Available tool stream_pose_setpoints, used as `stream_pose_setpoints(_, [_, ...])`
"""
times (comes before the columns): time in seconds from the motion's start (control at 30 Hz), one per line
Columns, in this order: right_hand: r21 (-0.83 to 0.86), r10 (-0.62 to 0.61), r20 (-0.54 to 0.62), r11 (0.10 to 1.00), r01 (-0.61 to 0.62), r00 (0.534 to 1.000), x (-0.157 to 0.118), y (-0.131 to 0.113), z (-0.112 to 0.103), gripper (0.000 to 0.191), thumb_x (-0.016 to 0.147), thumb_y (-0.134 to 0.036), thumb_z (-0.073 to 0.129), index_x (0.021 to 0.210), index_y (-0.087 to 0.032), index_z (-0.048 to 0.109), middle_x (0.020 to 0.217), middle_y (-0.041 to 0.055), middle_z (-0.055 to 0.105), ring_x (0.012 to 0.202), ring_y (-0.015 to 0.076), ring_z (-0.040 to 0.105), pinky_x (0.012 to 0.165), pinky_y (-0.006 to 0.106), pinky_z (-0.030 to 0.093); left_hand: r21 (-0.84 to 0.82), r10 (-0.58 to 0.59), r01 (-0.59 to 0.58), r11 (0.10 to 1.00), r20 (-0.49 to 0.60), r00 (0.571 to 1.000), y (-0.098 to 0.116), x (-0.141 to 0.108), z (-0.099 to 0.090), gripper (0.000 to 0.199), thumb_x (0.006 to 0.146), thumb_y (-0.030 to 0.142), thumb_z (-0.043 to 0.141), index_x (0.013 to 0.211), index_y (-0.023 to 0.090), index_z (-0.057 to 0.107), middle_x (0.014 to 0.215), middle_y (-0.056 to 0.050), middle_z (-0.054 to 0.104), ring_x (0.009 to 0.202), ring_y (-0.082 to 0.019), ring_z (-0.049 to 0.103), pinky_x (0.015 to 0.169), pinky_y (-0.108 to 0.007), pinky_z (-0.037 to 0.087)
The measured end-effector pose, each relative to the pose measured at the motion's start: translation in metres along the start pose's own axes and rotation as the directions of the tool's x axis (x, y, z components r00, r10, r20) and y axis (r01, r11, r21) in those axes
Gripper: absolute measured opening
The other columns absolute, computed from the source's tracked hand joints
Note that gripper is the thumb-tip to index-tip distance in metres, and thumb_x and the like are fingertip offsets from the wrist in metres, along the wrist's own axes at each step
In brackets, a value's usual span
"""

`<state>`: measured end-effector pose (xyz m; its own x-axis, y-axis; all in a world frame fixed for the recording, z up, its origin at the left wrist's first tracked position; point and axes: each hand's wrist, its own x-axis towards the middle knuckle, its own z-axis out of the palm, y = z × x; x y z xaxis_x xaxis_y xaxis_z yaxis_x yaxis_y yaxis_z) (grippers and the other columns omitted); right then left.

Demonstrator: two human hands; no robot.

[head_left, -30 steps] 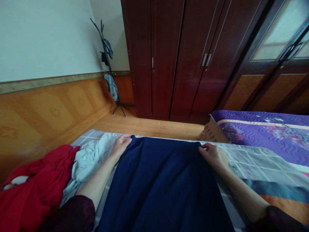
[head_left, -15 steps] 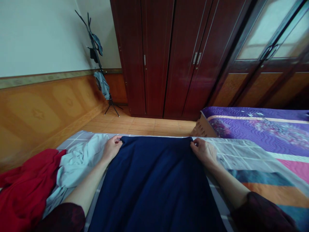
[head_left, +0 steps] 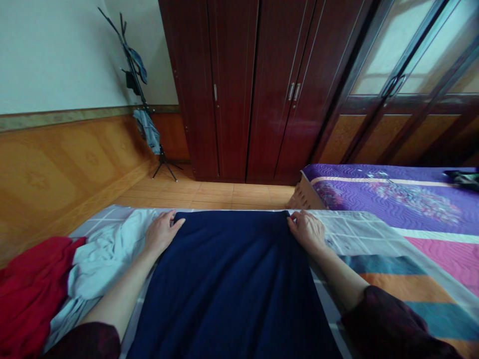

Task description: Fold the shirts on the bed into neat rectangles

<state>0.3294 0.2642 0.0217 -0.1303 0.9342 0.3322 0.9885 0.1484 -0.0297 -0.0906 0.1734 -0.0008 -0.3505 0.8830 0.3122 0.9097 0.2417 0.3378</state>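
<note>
A navy blue cloth (head_left: pixel 232 279), its kind not clear, lies spread lengthwise over the checked bed sheet (head_left: pixel 348 229), its far edge nearly straight and soft folds running across it. At the far left corner, my left hand (head_left: pixel 160 233) rests with the thumb stretched over the cloth and apart from the fingers. My right hand (head_left: pixel 309 232) pinches the far right corner between thumb and fingers. The near end of the cloth runs out of view. Left of my left forearm lie a crumpled pale blue garment (head_left: pixel 108 249) and a red one (head_left: pixel 37 289).
Beyond the bed stands a dark red wardrobe (head_left: pixel 239 99). A coat stand (head_left: pixel 136 85) holding hats and a garment is in the corner. On the right are a striped cloth (head_left: pixel 396 281) and a second bed with a purple cover (head_left: pixel 374 184).
My left thumb has come away from the fingers, loosening the pinch on the left corner. My right hand keeps its corner. The whole view has shifted slightly, with things now further left.
</note>
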Motion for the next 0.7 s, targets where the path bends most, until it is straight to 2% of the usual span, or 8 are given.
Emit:
stream_pose_setpoints(0.13, [0.007, -0.070, -0.039, 0.997, 0.070, 0.997, -0.003, -0.010, -0.011, 0.028, 0.089, -0.031, 0.047, 0.107, -0.015, 0.062, 0.102, 0.0121, 0.063, 0.097, 0.0263, 0.058, 0.081, 0.035, 0.043, 0.069, -0.017, 0.018, 0.997, -0.014, 1.000, -0.003, 0.001, 0.001, 0.032, 0.085, 0.024, 0.049, 0.115, 0.018, 0.059, 0.091, -0.004, 0.067, 0.085, -0.020, 0.064, 0.075, -0.027, 0.047])
stream_pose_setpoints(0.23, [0.103, -0.235, -0.048, 0.966, 0.239, 0.971, -0.011, -0.030, -0.017, 0.039, 0.088, -0.035, 0.050, 0.120, -0.013, 0.056, 0.118, 0.0131, 0.059, 0.109, 0.0258, 0.054, 0.092, 0.035, 0.042, 0.084, -0.046, 0.050, 0.995, -0.050, 0.998, -0.006, 0.002, 0.001, 0.029, 0.087, 0.023, 0.046, 0.113, 0.016, 0.058, 0.092, -0.006, 0.066, 0.087, -0.021, 0.064, 0.076, -0.028, 0.048])
stream_pose_setpoints(0.37, [0.246, -0.543, 0.062, 0.822, 0.514, 0.838, -0.022, -0.046, -0.012, 0.057, 0.088, -0.048, 0.049, 0.135, -0.016, 0.046, 0.140, 0.0129, 0.045, 0.127, 0.0280, 0.042, 0.103, 0.040, 0.036, 0.121, -0.027, 0.033, 0.992, -0.052, 0.998, -0.006, 0.000, 0.001, 0.029, 0.087, 0.022, 0.046, 0.113, 0.016, 0.057, 0.096, -0.007, 0.065, 0.090, -0.022, 0.063, 0.078, -0.030, 0.048])
stream_pose_setpoints(0.43, [0.202, -0.530, 0.134, 0.842, 0.500, 0.838, -0.022, -0.042, -0.007, 0.058, 0.090, -0.051, 0.045, 0.137, -0.016, 0.045, 0.142, 0.0137, 0.042, 0.132, 0.0316, 0.036, 0.106, 0.046, 0.032, 0.140, -0.010, 0.016, 0.990, -0.045, 0.999, -0.006, -0.001, 0.001, 0.028, 0.088, 0.021, 0.047, 0.113, 0.017, 0.057, 0.100, -0.007, 0.065, 0.090, -0.023, 0.063, 0.078, -0.031, 0.048])
stream_pose_setpoints(0.5, [0.094, -0.365, 0.143, 0.930, 0.354, 0.920, -0.019, -0.036, -0.004, 0.058, 0.091, -0.047, 0.043, 0.135, -0.009, 0.047, 0.142, 0.0197, 0.041, 0.132, 0.0361, 0.034, 0.106, 0.051, 0.029, 0.154, -0.001, 0.007, 0.988, -0.042, 0.999, -0.005, -0.002, -0.001, 0.027, 0.088, 0.021, 0.046, 0.112, 0.018, 0.058, 0.102, -0.007, 0.064, 0.090, -0.023, 0.063, 0.078, -0.032, 0.049])
stream_pose_setpoints(0.57, [0.039, -0.237, 0.104, 0.971, 0.234, 0.966, -0.019, -0.035, -0.004, 0.061, 0.091, -0.045, 0.043, 0.136, -0.004, 0.044, 0.143, 0.0246, 0.037, 0.133, 0.0382, 0.032, 0.105, 0.052, 0.029, 0.171, 0.004, 0.005, 0.985, -0.052, 0.999, 0.001, -0.004, -0.006, 0.029, 0.089, 0.021, 0.045, 0.115, 0.017, 0.057, 0.106, -0.009, 0.063, 0.094, -0.025, 0.062, 0.080, -0.034, 0.049])
stream_pose_setpoints(0.63, [0.090, -0.300, 0.104, 0.952, 0.291, 0.948, -0.025, -0.042, -0.005, 0.065, 0.091, -0.050, 0.041, 0.139, -0.005, 0.040, 0.147, 0.0235, 0.030, 0.136, 0.0363, 0.028, 0.107, 0.049, 0.030, 0.197, 0.052, -0.035, 0.980, -0.080, 0.995, 0.015, -0.009, -0.013, 0.032, 0.090, 0.024, 0.044, 0.119, 0.016, 0.055, 0.113, -0.012, 0.060, 0.103, -0.027, 0.059, 0.087, -0.037, 0.047])
stream_pose_setpoints(0.7, [0.192, -0.476, 0.141, 0.873, 0.448, 0.868, -0.035, -0.053, -0.004, 0.070, 0.091, -0.057, 0.036, 0.143, -0.011, 0.036, 0.150, 0.0191, 0.026, 0.138, 0.0325, 0.025, 0.109, 0.047, 0.028, 0.189, 0.180, -0.166, 0.968, -0.058, 0.982, 0.035, -0.017, -0.018, 0.036, 0.091, 0.028, 0.043, 0.125, 0.016, 0.052, 0.124, -0.012, 0.056, 0.114, -0.027, 0.053, 0.096, -0.039, 0.042])
